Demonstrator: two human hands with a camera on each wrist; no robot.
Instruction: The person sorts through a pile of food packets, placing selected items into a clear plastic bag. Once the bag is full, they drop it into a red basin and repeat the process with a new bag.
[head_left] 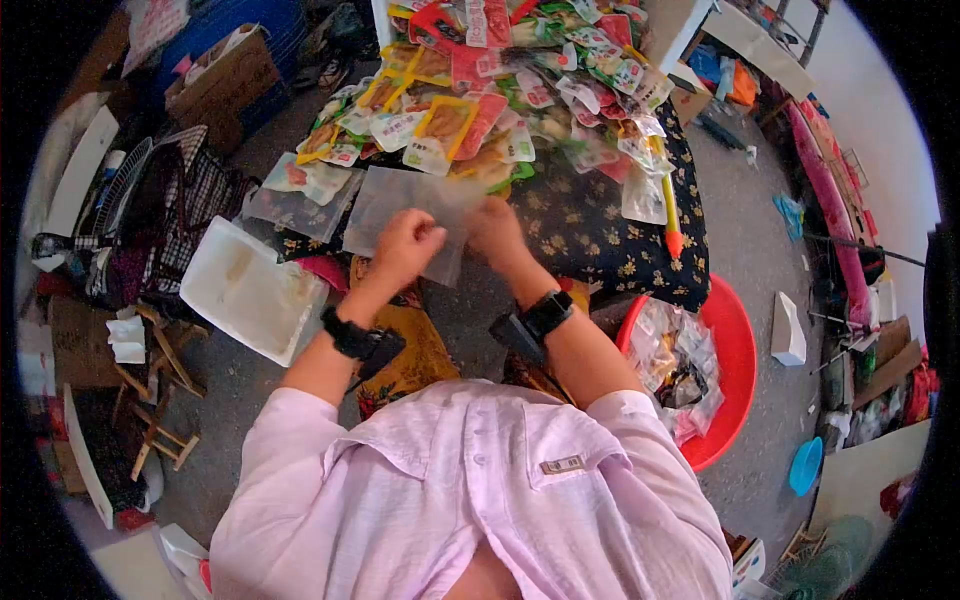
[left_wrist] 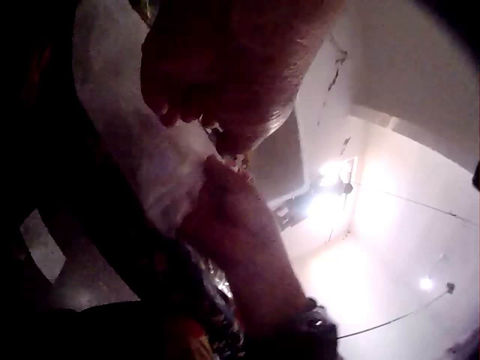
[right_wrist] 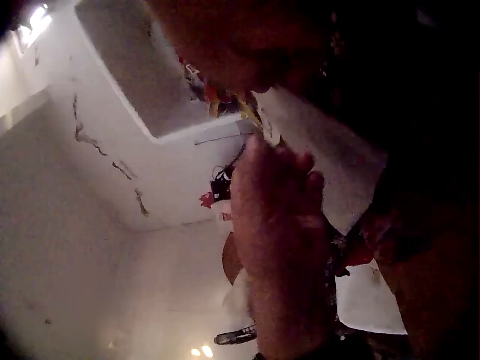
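Observation:
Both hands are over the near edge of a table covered in dark flowered cloth. A clear plastic bag hangs between them. The left hand has its fingers curled and pinches the bag's upper part; in the left wrist view the left hand is dark, close to the bag. The right hand is blurred at the bag's right side, its fingertips bent onto the plastic. In the right wrist view the left hand shows curled fingers beside the bag.
Colourful food packets are heaped on the table's far part. More clear bags lie at its left. A white tray stands lower left, a red basin with plastic bags at the right. A yellow stick with an orange tip lies on the cloth.

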